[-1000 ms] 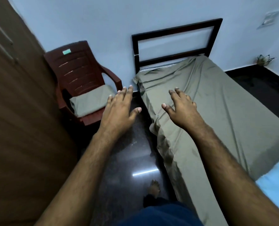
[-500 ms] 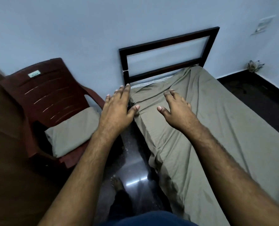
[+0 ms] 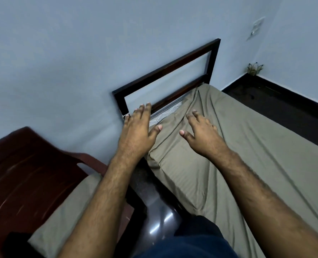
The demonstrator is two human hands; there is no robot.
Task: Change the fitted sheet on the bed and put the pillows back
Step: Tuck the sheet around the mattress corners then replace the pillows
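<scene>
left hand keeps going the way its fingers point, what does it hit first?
Probably the headboard near its lower left corner: the left hand has open fingers that already overlap that corner above the exposed mattress edge. Depth is unclear.

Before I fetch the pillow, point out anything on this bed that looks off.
At the head corner nearest the chair, the olive fitted sheet stops short of the headboard, baring a strip of striped mattress. Loose folds bunch there. The pillow lies on the chair.
</scene>
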